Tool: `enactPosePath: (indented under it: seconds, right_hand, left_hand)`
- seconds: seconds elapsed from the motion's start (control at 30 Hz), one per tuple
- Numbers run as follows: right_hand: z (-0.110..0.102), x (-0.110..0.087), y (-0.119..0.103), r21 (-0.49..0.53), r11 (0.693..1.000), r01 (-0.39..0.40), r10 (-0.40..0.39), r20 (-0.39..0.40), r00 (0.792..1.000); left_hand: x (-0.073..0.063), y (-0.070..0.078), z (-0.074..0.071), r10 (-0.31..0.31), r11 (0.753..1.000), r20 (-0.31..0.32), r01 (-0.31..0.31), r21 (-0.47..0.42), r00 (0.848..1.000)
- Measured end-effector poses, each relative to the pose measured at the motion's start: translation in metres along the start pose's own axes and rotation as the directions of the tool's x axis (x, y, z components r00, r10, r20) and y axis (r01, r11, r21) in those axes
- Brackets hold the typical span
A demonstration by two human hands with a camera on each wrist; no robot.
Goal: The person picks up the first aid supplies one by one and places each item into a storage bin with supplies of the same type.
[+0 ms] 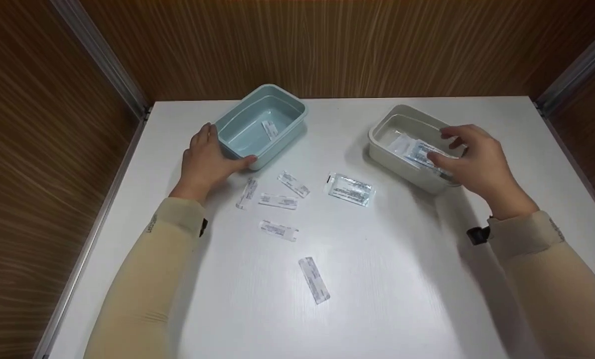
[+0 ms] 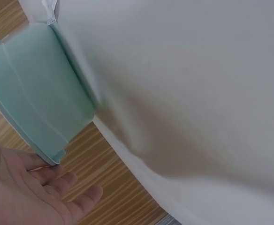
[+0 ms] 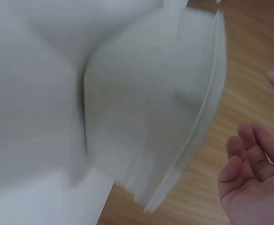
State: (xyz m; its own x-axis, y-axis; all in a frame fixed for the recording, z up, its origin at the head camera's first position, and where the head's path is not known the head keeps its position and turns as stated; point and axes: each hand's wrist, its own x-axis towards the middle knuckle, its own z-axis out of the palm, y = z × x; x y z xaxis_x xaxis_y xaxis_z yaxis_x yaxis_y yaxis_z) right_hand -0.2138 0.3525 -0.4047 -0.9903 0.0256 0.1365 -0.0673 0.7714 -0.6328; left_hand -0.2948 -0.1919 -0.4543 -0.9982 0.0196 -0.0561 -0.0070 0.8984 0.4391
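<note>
A pale blue plastic bin (image 1: 257, 124) stands at the back left with one small white printed packet (image 1: 270, 129) inside. My left hand (image 1: 204, 158) is at its near left end, thumb by the front corner and fingers along the left rim. In the left wrist view, fingertips (image 2: 52, 174) touch the bin's rim with the fingers loosely extended. My right hand (image 1: 479, 159) hovers over the right end of a light grey bin (image 1: 402, 162), thumb and fingers apart with nothing between them. Inside that bin lie clear and bluish printed sachets (image 1: 419, 152), partly hidden by the hand.
Several narrow white packets, among them one packet (image 1: 277, 201) and a nearer one (image 1: 314, 280), lie scattered on the white table (image 1: 377, 299). A larger clear sachet (image 1: 351, 189) lies between the bins. Wood-grain panels (image 1: 327, 50) enclose the table's back and sides.
</note>
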Motion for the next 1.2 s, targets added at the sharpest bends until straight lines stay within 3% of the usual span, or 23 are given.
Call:
enactPosePath:
  seconds: [0.3,0.47,0.6,0.77,1.03,1.2]
  right_hand:
    - [0.034,-0.012,-0.03,0.148,0.981,0.123,-0.122,-0.015,0.992]
    - [0.056,-0.012,-0.037,0.155,0.974,0.163,-0.165,0.001,0.986]
    - [0.074,-0.011,-0.039,0.143,0.973,0.182,-0.191,0.056,0.98]
    - [0.092,-0.011,-0.038,0.135,0.979,0.154,-0.174,0.153,0.973]
    - [0.106,-0.011,-0.03,0.126,0.983,0.131,-0.156,0.225,0.962]
    - [0.115,-0.009,-0.03,0.032,0.993,0.113,-0.117,0.284,0.951]
  left_hand:
    - [0.006,0.002,0.002,-0.002,1.0,-0.003,0.002,-0.008,1.0]
    - [0.01,0.001,0.003,0.006,1.0,-0.001,-0.006,0.003,1.0]
    - [0.011,0.0,0.004,0.008,1.0,-0.005,-0.008,-0.006,1.0]
    - [0.012,0.001,0.005,0.012,1.0,-0.012,-0.012,-0.009,1.0]
    - [0.01,0.008,0.007,0.013,0.999,-0.003,-0.013,-0.036,1.0]
    - [0.007,0.006,0.005,-0.001,0.999,-0.012,0.001,-0.048,1.0]
